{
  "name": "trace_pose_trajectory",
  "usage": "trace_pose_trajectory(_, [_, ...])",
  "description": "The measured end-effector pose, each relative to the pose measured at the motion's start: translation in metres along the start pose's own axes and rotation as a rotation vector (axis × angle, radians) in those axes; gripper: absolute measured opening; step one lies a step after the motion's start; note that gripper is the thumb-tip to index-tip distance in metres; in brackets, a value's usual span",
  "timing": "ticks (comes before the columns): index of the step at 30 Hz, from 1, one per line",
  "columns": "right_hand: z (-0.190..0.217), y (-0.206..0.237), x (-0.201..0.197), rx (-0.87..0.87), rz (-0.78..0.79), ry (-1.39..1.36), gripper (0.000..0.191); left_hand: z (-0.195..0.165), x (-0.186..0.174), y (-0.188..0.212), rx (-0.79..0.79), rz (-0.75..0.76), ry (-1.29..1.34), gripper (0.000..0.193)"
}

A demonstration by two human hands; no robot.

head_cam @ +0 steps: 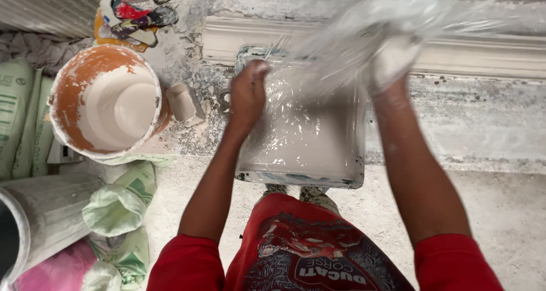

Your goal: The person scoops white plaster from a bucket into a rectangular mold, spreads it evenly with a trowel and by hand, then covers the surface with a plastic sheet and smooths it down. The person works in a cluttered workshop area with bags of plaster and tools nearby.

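Left hand [248,95] clenched on the clear plastic sheet [318,80] over the square paint tray [301,171]; right hand [392,60] raised, blurred, paint-caked, bunching the same sheet above the tray's far corner. Both arms stretched forward. One tray, set on a rough, paint-spattered concrete floor [483,120] beside a white moulding [483,55]. To the left, one orange-stained bucket [105,100] holding pale paint. Several green sacks [122,208] nearby.

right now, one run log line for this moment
left hand: gripping plastic sheet edge | right hand: wrapped in sheet, lifting | paint tray: below | bucket: left
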State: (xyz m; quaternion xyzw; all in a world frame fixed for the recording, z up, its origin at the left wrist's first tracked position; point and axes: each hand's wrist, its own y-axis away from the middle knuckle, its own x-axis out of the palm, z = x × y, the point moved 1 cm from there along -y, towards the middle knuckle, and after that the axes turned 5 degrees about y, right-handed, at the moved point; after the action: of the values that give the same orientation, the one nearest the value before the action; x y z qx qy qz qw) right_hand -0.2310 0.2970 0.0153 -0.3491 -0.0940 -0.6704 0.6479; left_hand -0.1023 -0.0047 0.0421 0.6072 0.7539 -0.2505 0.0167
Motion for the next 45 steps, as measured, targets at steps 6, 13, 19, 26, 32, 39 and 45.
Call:
trace_pose_trajectory(6, [0.088, -0.054, -0.049, -0.122, 0.466, -0.878, 0.057, 0.070, -0.018, -0.034, -0.155, 0.198, -0.582, 0.039])
trace_pose_trajectory(13, [0.044, 0.032, -0.035, -0.241, -0.172, 0.504, 0.048, 0.054, 0.008, -0.033, -0.220, 0.113, -0.364, 0.054])
trace_pose_trajectory(19, [0.017, 0.050, -0.015, -0.158, -0.130, 0.139, 0.038, -0.018, 0.068, 0.001, -0.249, 0.320, 0.323, 0.044])
trace_pose_trajectory(26, [0.110, -0.021, -0.063, -0.336, -0.440, 0.066, 0.055, 0.022, 0.051, -0.024, 0.171, 0.094, -0.129, 0.035])
trace_pose_trajectory(32, [0.131, 0.012, -0.085, -0.325, -0.239, 0.768, 0.048, 0.044, 0.064, -0.045, -0.599, 0.549, -0.648, 0.052])
trace_pose_trajectory(39, [0.053, 0.060, -0.021, 0.258, -0.185, -0.090, 0.041, -0.029, 0.081, -0.015, -0.105, 0.305, 0.348, 0.053])
trace_pose_trajectory(45, [0.113, 0.034, -0.022, -0.711, 0.192, 1.500, 0.025, -0.029, 0.062, -0.016, 0.016, 0.275, 0.126, 0.034])
